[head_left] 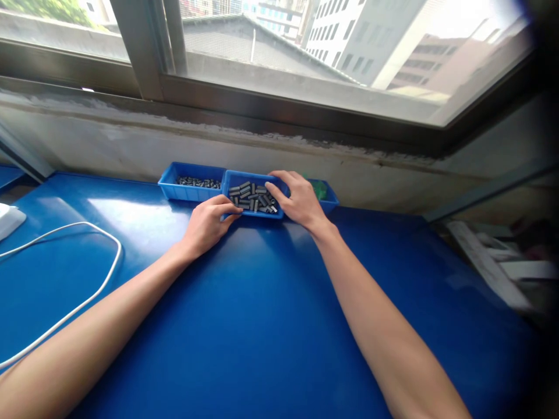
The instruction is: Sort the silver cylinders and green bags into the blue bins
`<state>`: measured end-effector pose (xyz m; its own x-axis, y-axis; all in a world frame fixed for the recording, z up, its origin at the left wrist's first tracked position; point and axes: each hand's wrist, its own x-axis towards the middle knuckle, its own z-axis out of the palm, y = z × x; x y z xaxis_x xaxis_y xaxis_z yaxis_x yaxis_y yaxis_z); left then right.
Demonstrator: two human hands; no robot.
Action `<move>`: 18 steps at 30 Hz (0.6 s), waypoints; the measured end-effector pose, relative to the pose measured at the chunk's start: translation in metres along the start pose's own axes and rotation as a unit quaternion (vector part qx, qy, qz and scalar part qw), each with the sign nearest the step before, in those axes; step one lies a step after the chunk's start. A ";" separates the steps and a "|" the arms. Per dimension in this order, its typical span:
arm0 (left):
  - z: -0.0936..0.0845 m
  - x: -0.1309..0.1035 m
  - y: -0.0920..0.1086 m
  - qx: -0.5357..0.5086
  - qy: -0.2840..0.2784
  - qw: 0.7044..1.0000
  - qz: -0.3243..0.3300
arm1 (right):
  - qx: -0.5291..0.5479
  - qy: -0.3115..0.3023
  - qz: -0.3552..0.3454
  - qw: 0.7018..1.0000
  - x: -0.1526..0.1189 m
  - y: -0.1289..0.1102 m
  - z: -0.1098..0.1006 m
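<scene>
At the back of the blue table, a blue plastic bin (252,213) stands between two others, filled with several short dark-grey metal pieces (251,198). My left hand (212,222) pinches the bin's front left edge, thumb below and fingers at the rim. Over its right wall lies my right hand (301,198), fingers curled round the rim, thumb toward the inside. To the left, another blue bin (187,192) holds many small dark parts (198,183). A third blue bin (331,203) with something green (319,189) in it is partly hidden behind my right hand.
A white cable (114,262) curves over the left side of the blue table (253,326), near a white object (9,220) at the edge. Behind the bins rise a wall (131,145) and a window frame (262,119). Blurred clutter (502,256) lies beyond the table's right edge.
</scene>
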<state>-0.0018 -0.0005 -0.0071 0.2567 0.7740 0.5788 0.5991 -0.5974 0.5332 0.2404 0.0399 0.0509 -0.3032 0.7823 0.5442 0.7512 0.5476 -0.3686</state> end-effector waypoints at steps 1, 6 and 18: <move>0.000 0.000 0.001 0.013 -0.004 1.000 0.005 | 0.024 -0.024 -0.006 0.999 0.001 0.004 -0.003; -0.004 -0.002 0.012 0.211 -0.045 0.967 0.136 | 0.112 -0.068 -0.028 0.991 0.002 0.016 -0.012; 0.025 0.033 0.024 0.247 -0.118 0.891 0.362 | 0.149 -0.052 -0.069 0.985 -0.006 0.022 -0.006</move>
<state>0.0399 0.0156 0.0093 0.8284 0.2806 0.4847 0.4578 -0.8379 -0.2974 0.2625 0.0453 0.0442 -0.4608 0.7117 0.5303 0.4978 0.7019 -0.5095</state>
